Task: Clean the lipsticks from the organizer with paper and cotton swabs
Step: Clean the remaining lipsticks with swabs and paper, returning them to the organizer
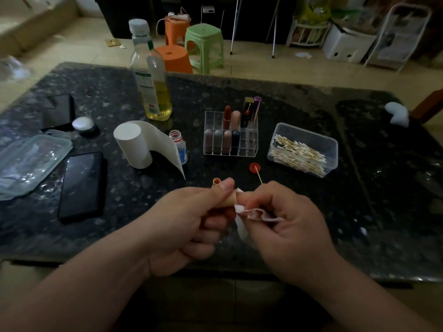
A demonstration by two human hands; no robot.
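Observation:
My left hand (189,226) grips a peach lipstick tube (221,191) above the near table edge, its open end pointing away. My right hand (285,226) pinches a stained piece of white paper (249,215) against the tube's near end. A cotton swab (258,174) sticks up from behind my right fingers; whether they hold it I cannot tell. The clear organizer (249,149) stands mid-table with several lipsticks (221,140) in it. A paper roll (134,144) stands to its left, and a clear box of cotton swabs (303,149) to its right.
An oil bottle (152,75) stands behind the roll, a small open bottle (179,144) beside it. A red cap (254,167) lies before the organizer. A phone (81,185), a plastic lid (28,161) and a small round jar (84,124) are at left. Stools (203,46) stand beyond the table.

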